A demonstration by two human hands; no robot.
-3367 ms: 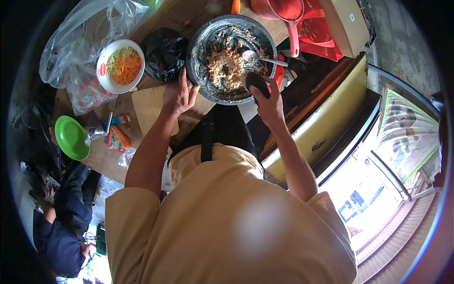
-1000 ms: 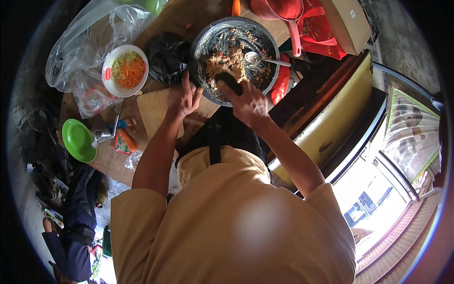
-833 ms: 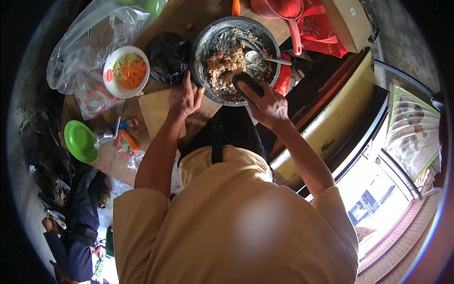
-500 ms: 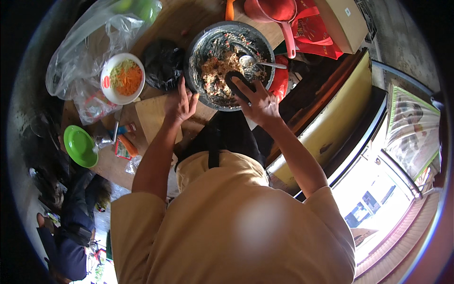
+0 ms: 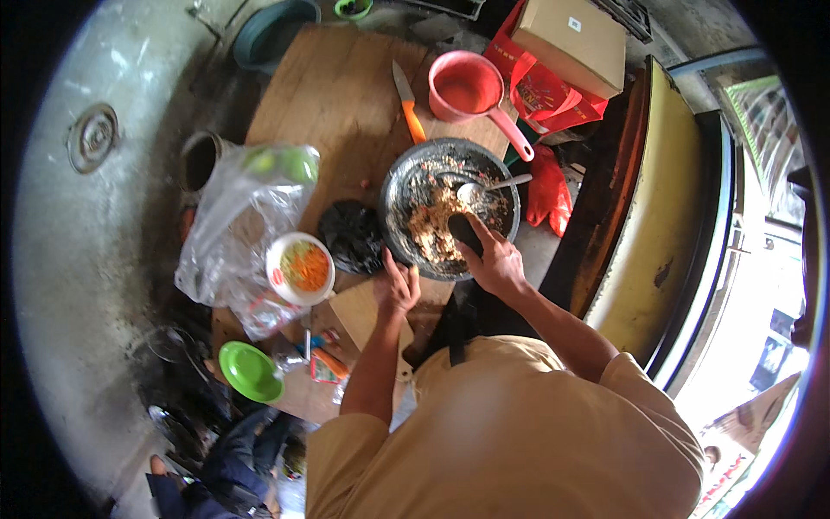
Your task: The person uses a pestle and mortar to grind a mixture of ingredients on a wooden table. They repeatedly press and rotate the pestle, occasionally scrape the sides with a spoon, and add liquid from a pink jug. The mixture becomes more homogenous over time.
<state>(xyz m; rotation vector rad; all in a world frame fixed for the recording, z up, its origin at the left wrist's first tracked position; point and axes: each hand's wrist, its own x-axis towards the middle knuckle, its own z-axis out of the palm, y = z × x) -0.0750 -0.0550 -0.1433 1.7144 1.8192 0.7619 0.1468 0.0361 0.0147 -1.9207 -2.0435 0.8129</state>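
Observation:
My right hand (image 5: pixel 500 266) grips a short dark pestle (image 5: pixel 462 229), its end pressed into a coarse brown paste (image 5: pixel 430 232). The paste lies in a wide dark stone mortar (image 5: pixel 399 251), with smears up the inner wall. A metal spoon (image 5: pixel 506 182) rests in it, handle over the right rim. My left hand (image 5: pixel 396 290) is at the mortar's lower left edge, index finger stretched against the outside and thumb apart. Beside that hand sit a black plastic bag (image 5: pixel 350 233) and a wooden board (image 5: pixel 356 313).
Left stand a white bowl (image 5: pixel 275 281) of shredded orange and pale green vegetables, a clear plastic bag (image 5: pixel 220 246) and a green plate (image 5: pixel 246 372). Behind the mortar lie an orange-handled knife (image 5: pixel 409 104) and a pink dipper (image 5: pixel 443 108). A carton (image 5: pixel 571 43) and red bag (image 5: pixel 566 104) are farther right.
My view has shifted, so the table and mortar appear lower and farther right. The pestle has moved slightly away from the mortar's near rim. My left hand keeps its place at the edge.

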